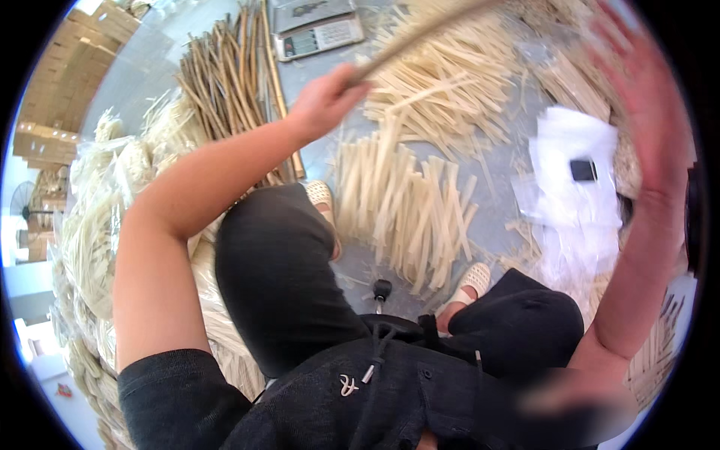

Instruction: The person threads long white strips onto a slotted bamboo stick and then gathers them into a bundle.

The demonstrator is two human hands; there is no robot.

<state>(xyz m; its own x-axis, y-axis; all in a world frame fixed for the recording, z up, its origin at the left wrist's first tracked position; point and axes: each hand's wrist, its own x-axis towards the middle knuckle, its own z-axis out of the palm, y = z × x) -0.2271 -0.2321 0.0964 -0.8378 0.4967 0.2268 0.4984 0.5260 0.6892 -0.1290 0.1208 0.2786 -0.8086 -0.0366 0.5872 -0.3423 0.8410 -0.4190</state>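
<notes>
My left hand (328, 101) is closed round one end of a long thin brown stick (420, 39). The stick slants up to the right and leaves the picture at the top edge. Out at the upper right, my right hand (637, 79) is raised with its fingers spread and nothing seen in it; motion blurs it a little. Beneath the stick lies a loose heap of pale flat strips (450, 82). Nearer my feet is a second, more even row of pale strips (401, 202). A bundle of brown sticks (232, 79) rests left of my left hand.
A digital scale (321, 37) sits at the far left of the strips. White plastic bags (574, 169) with a small black square (583, 171) on them lie at the right. Bagged pale bundles (112, 195) pile up on the left, with cardboard boxes (67, 67) behind.
</notes>
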